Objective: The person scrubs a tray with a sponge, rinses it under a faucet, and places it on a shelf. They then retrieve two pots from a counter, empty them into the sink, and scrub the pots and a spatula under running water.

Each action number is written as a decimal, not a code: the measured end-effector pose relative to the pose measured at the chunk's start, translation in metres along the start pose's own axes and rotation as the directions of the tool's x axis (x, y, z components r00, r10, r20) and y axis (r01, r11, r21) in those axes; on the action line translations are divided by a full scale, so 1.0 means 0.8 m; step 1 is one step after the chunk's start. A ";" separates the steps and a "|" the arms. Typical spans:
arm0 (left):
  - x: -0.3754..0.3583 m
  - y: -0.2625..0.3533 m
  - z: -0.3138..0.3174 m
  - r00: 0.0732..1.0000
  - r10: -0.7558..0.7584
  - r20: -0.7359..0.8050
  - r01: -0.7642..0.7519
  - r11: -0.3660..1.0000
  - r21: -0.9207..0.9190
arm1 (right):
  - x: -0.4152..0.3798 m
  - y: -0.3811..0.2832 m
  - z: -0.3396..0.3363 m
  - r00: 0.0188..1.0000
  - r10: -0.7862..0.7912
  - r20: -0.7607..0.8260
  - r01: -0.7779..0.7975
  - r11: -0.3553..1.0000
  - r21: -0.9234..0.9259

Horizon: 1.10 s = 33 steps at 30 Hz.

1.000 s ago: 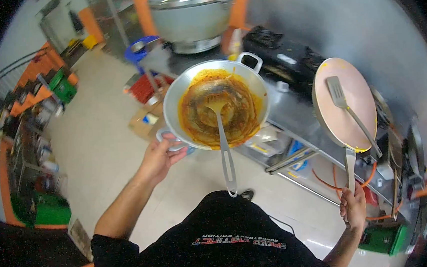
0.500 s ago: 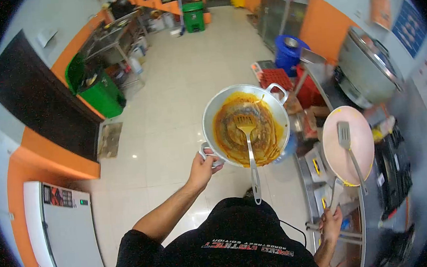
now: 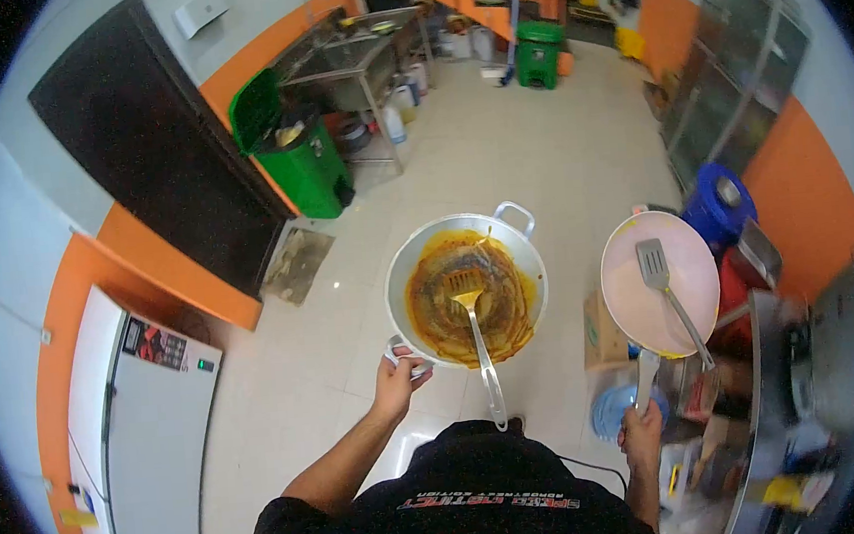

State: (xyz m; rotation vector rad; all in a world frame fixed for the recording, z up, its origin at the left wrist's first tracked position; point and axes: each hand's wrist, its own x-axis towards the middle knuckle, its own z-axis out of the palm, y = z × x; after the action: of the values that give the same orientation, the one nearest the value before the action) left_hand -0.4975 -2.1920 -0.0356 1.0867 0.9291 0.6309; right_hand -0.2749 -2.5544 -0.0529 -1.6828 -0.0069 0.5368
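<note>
My left hand [image 3: 397,378] grips one loop handle of a metal wok [image 3: 466,289] smeared inside with orange sauce. A slotted metal spatula [image 3: 476,335] lies in the wok, its handle sticking out toward me. My right hand [image 3: 641,429] holds the handle of a pink-lined frying pan [image 3: 660,285] with yellow stains on its rim. A second metal spatula [image 3: 668,294] rests across that pan. Both pans are carried in the air in front of my black shirt.
A white tiled floor stretches ahead. A white chest appliance [image 3: 132,411] stands at the left, a green bin [image 3: 300,158] beside a dark wall panel. A metal sink table [image 3: 360,56] is farther back. At the right are a blue barrel [image 3: 719,201], a cardboard box [image 3: 603,338] and a steel counter [image 3: 835,355].
My view has swung left, away from the stove counter toward the open floor. Both pans stay in my hands and have moved with me.
</note>
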 end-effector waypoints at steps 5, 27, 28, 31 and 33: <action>-0.108 -0.163 0.137 0.997 0.038 -0.075 -0.044 0.996 -0.080 | 0.094 0.095 -0.216 0.992 -0.108 0.063 0.101 0.990 0.102; -0.134 -0.303 0.357 0.982 0.191 -0.001 -0.180 0.922 -0.342 | 0.158 0.221 -0.511 0.982 -0.184 0.035 0.184 0.983 -0.002; -0.129 -0.308 0.355 0.978 0.209 0.006 -0.193 0.915 -0.353 | 0.169 0.227 -0.511 0.978 -0.201 0.047 0.201 0.980 0.012; -0.152 -0.322 0.341 0.968 0.248 -0.035 -0.248 0.926 -0.283 | 0.154 0.220 -0.519 0.978 -0.204 0.052 0.204 0.979 0.001; -0.174 -0.315 0.335 0.964 0.262 -0.044 -0.264 0.925 -0.274 | 0.143 0.205 -0.522 0.984 -0.172 0.043 0.174 0.984 -0.039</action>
State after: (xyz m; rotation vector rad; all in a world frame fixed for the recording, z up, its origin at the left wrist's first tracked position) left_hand -0.3328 -2.5181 -0.1813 0.9619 0.6783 0.9579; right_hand -0.0754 -2.9409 -0.2107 -1.6941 -0.1926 0.4413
